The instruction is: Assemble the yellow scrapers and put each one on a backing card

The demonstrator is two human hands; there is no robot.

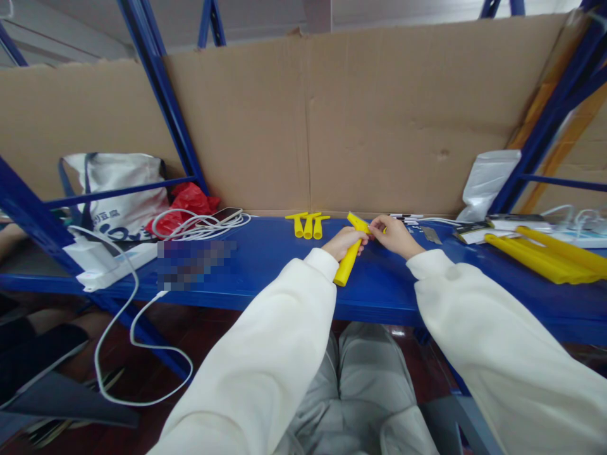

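Observation:
My left hand (349, 242) is wrapped round a yellow plastic handle (349, 264) with a flared head, holding it tilted above the blue shelf. Its hollow round end points down towards me. My right hand (391, 235) is pinched at the side of the handle's head; what its fingertips hold is too small to make out. Behind and to the left, three similar yellow T-shaped handles (308, 226) stand in a row near the cardboard. A thin grey metal plate (432, 235) lies to the right of my right hand.
The blue shelf (265, 253) is backed by a cardboard wall (379, 126). Long yellow pieces (545, 259) and small boxes lie at right, near a silvery pouch (490, 183). White cables (190, 224), a red plastic bag (192, 199), a power strip (128, 260) and a cloth bag (123, 189) occupy the left.

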